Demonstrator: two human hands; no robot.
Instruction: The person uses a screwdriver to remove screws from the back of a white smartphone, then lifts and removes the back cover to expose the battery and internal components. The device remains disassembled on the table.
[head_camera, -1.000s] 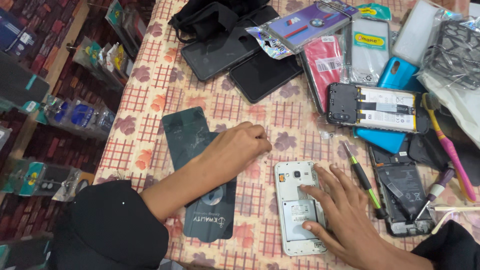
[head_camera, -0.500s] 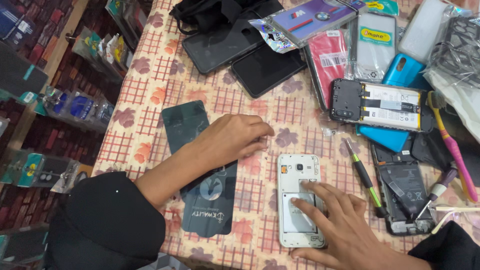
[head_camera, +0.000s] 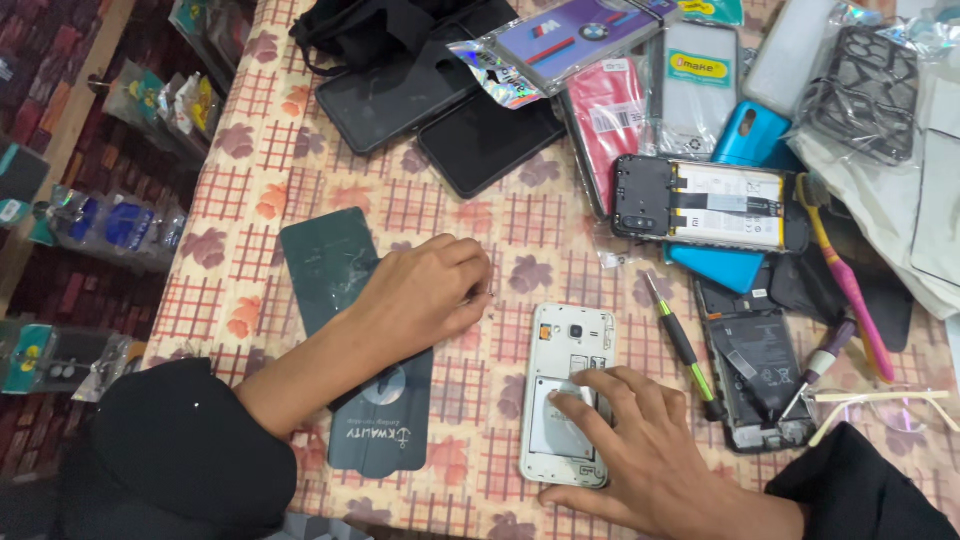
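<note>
On the checked tablecloth (head_camera: 300, 170), the right hand (head_camera: 640, 450) has slid lower on the white phone (head_camera: 565, 395), fingers spread, pressing its battery. The left hand (head_camera: 425, 290), now farther from it, pinches something tiny, fingers pressed together.

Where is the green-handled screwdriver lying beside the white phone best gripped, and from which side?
Grip the green-handled screwdriver at its green-and-black handle, from above, fingers across its width. It lies flat on the tablecloth, apart from the white phone and the right hand; its lower end lies close to the opened black phone.
</note>
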